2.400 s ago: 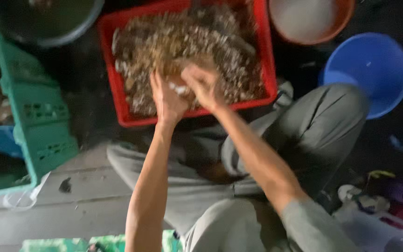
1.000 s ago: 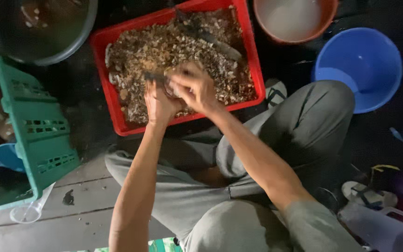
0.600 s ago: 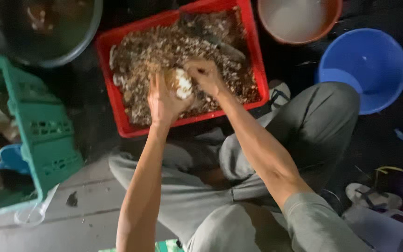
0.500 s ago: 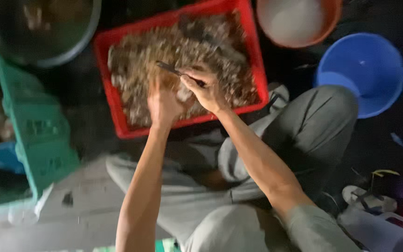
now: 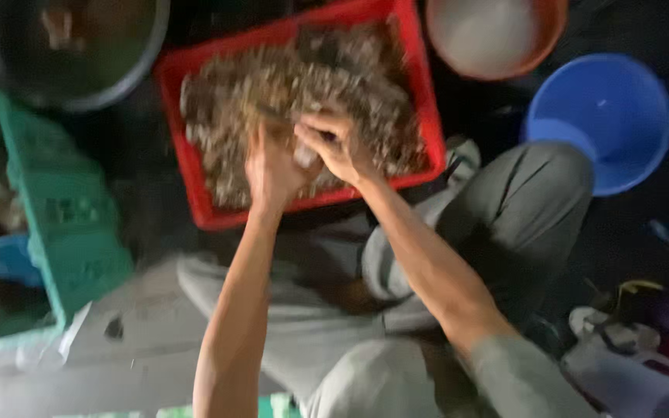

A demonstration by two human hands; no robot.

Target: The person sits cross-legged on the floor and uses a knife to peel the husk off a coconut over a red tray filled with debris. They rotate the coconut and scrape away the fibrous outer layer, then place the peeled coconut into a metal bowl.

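Observation:
A red plastic crate [image 5: 195,209] full of brownish shells [image 5: 272,77] lies on the dark floor in front of my knees. Both hands work together over its near side. My left hand [image 5: 269,166] is curled around a small pale shell [image 5: 304,156]. Just to its right, my right hand [image 5: 334,147] has its fingers closed and presses against that shell. A thin dark tool [image 5: 272,114] seems to stick out from it to the left, though blur hides the detail.
A green plastic basket [image 5: 63,224] stands at the left and a dark round basin [image 5: 79,54] at top left. An orange bowl [image 5: 551,31] and a blue bowl [image 5: 605,116] sit at the top right. My grey-trousered legs fill the middle; sandals and jugs lie at bottom right.
My hands have stayed together over the crate's near side, shifting slightly while turning the pale shell. The view has drifted and blurred.

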